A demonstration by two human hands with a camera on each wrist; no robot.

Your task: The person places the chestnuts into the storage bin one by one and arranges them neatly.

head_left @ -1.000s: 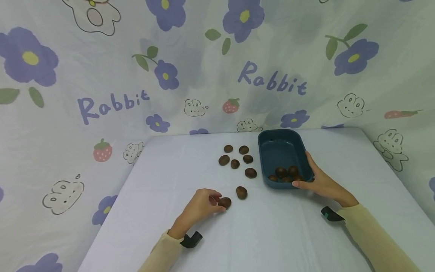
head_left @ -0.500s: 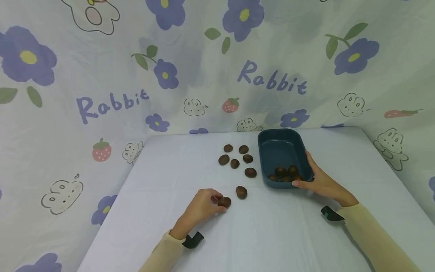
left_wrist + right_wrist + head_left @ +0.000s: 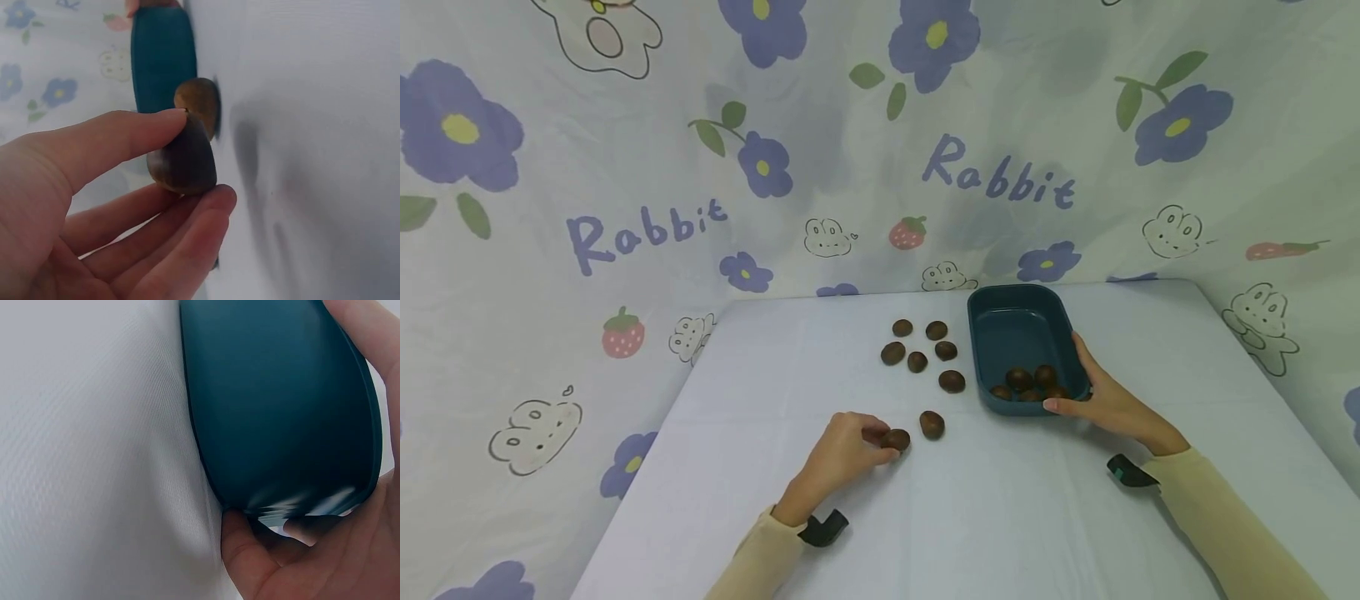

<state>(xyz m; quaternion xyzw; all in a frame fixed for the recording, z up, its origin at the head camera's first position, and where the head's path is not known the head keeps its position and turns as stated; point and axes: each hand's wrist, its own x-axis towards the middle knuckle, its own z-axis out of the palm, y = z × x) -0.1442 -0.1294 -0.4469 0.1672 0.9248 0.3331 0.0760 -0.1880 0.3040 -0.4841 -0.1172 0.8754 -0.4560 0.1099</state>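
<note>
Between the thumb and fingers of my left hand [image 3: 841,454] is a brown chestnut [image 3: 898,440]. The left wrist view shows this chestnut [image 3: 184,164] pinched, held a little off the cloth. Just beyond it another chestnut [image 3: 932,425] lies on the table. My right hand [image 3: 1118,408] grips the near right corner of a dark teal rectangular box [image 3: 1017,333], thumb on the near rim. Several chestnuts [image 3: 1019,379] sit at the box's near end. In the right wrist view, fingers hold the box wall [image 3: 275,412]; its contents are hidden there.
Several loose chestnuts [image 3: 917,362] lie left of the box on the white-covered table [image 3: 790,358]. Behind the table hangs a patterned cloth [image 3: 835,175] with flowers and rabbits. A black device [image 3: 824,528] is on the left wrist, and a similar device [image 3: 1130,472] on the right.
My left fingers have closed on the chestnut and raised it slightly, moving it a little away from me. The right hand and the box stay in place.
</note>
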